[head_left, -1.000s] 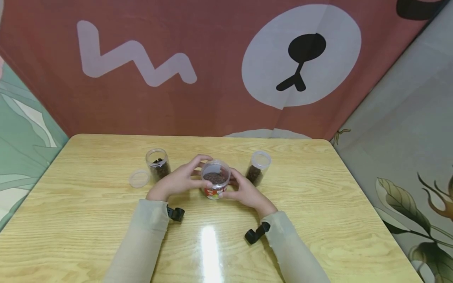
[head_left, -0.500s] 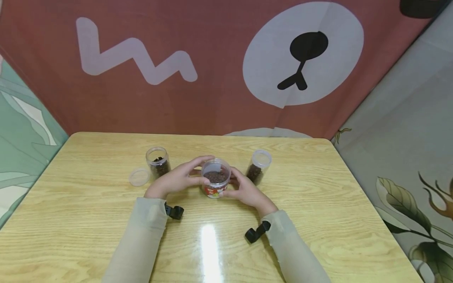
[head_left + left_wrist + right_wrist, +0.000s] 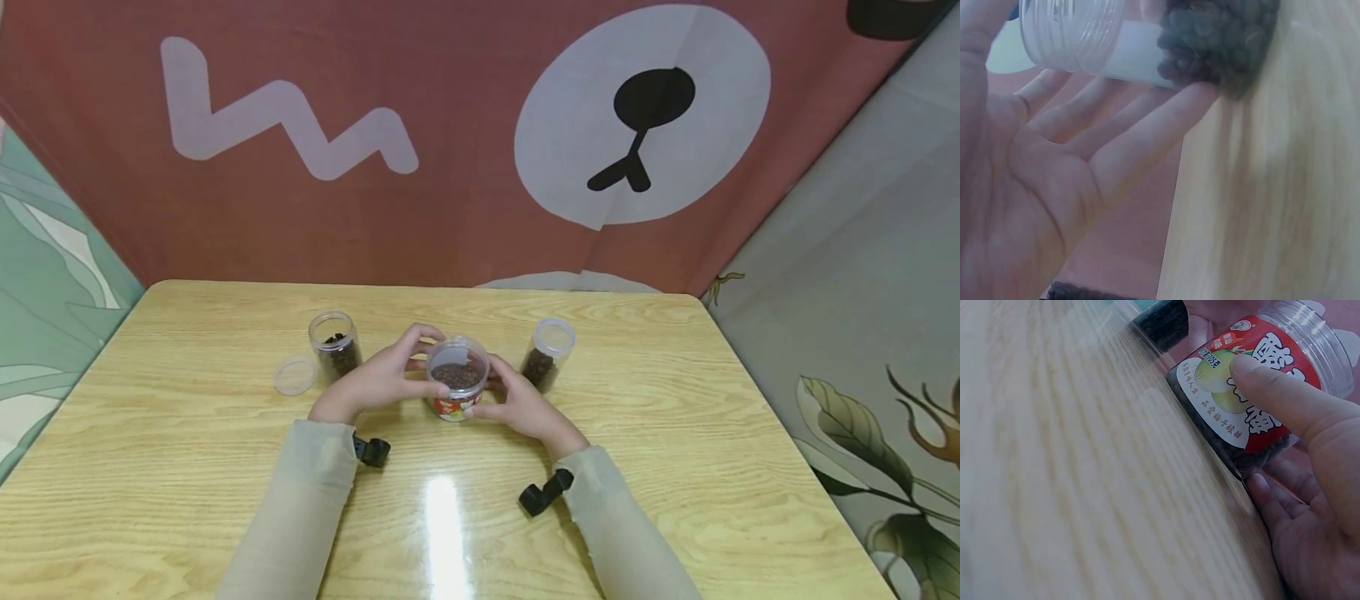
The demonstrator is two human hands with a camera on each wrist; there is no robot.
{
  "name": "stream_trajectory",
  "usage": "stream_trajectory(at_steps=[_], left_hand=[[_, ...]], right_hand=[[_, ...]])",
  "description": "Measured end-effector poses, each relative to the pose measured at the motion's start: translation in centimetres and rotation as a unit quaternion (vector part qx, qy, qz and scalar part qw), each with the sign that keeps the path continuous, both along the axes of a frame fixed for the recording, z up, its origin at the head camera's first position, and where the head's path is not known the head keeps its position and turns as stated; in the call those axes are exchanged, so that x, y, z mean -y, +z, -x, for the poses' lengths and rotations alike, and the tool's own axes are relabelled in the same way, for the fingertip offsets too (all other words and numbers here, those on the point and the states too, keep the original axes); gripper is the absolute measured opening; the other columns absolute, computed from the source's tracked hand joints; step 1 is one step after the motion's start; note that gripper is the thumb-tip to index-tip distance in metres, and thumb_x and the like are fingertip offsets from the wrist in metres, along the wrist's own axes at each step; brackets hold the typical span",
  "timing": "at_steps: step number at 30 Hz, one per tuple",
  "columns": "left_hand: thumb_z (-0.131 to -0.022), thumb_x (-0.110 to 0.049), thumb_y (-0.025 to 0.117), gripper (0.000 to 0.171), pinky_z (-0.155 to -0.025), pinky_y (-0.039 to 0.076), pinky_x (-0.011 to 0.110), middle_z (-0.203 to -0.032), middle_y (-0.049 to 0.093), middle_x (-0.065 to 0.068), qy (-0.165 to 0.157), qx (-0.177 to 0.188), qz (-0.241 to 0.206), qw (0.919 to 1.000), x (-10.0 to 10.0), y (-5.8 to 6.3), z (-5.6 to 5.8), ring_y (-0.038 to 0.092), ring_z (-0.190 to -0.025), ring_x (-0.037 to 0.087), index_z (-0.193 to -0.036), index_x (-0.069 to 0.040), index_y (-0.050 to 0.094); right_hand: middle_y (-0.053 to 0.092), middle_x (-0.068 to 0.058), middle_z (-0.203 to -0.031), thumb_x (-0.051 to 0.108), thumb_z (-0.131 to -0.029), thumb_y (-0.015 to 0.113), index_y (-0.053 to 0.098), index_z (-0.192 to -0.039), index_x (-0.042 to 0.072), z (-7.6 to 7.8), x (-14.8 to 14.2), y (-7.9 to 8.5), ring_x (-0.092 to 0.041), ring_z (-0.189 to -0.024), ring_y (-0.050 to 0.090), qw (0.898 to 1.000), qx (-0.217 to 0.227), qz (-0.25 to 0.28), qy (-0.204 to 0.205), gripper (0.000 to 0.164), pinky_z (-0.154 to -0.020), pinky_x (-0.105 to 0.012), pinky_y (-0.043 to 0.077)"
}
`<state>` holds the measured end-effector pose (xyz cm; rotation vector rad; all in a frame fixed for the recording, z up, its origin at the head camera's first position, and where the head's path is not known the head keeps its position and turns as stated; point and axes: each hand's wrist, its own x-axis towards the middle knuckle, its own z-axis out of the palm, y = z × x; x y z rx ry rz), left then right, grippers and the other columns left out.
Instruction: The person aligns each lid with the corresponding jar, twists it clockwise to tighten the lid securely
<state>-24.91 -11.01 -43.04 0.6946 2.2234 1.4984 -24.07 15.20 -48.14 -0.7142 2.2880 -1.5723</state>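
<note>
A clear plastic jar [image 3: 458, 407] with a red label stands upright at mid-table, holding small dark pieces. My left hand [image 3: 384, 377] curves round its upper left side, thumb in front and fingers behind. On the right, my right hand [image 3: 528, 408] grips the jar lower down, its thumb pressed on the label in the right wrist view, where a fruit picture and printed characters show. Clear ridges ring the jar's top in the left wrist view, above the dark pieces [image 3: 1229, 37]. I cannot tell whether a clear lid covers the mouth.
Behind my left wrist stands an uncapped clear jar [image 3: 339, 358] of dark pieces, with a clear round lid [image 3: 295, 376] lying beside it. A taller jar [image 3: 540, 368] with a whitish top stands beyond my right hand. Wood-grain table [image 3: 697, 467]; printed cloth backdrop [image 3: 457, 233] behind.
The fingers of my left hand shifted forward along the jar's rim, then came back and lifted slightly. The jar and my right hand stay nearly still.
</note>
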Motion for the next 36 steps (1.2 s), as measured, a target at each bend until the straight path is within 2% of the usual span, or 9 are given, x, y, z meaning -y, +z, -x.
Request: stream_trajectory(at_steps=[2,17,24,36], left_hand=[[-0.09,-0.028,0.08,0.07,-0.113,0.04,0.05,-0.147,0.049,0.011,-0.003,-0.006,0.001,1.0,0.03,-0.06,0.0,0.048,-0.136,0.033,-0.144,-0.023,0.037],[-0.098,-0.024,0.071,0.073,-0.114,0.037,0.055,-0.159,0.037,0.009,-0.043,0.021,-0.031,0.9984,0.84,-0.2,0.18,0.041,-0.142,0.035,-0.159,-0.021,0.032],[-0.09,-0.032,0.08,0.08,-0.111,0.038,0.058,-0.151,0.043,0.009,-0.009,0.045,-0.02,0.9987,0.45,-0.08,0.0,0.045,-0.138,0.038,-0.152,-0.032,0.031],[-0.091,-0.032,0.079,0.065,-0.112,0.04,0.054,-0.148,0.046,0.008,-0.006,0.008,-0.005,0.9999,0.01,0.07,0.04,0.049,-0.134,0.036,-0.14,-0.024,0.038]], right_hand=[[0.052,-0.006,-0.146,0.008,-0.087,0.081,0.039,-0.155,0.016,-0.02,0.01,0.0,-0.026,-0.131,0.053,1.0,0.002,-0.001,-0.001,0.081,-0.113,-0.047,0.039],[0.052,-0.008,-0.147,0.006,-0.087,0.08,0.037,-0.156,0.015,0.01,-0.01,0.06,-0.027,-0.13,0.053,1.0,0.004,0.021,0.012,0.082,-0.112,-0.047,0.039],[0.053,-0.008,-0.146,0.005,-0.087,0.08,0.038,-0.155,0.014,0.02,-0.02,-0.03,-0.027,-0.13,0.054,1.0,0.003,0.018,0.008,0.081,-0.113,-0.047,0.039],[0.052,-0.008,-0.147,0.008,-0.087,0.081,0.039,-0.155,0.014,0.08,-0.05,-0.09,-0.027,-0.131,0.053,1.0,-0.005,0.011,0.008,0.08,-0.113,-0.047,0.039]])
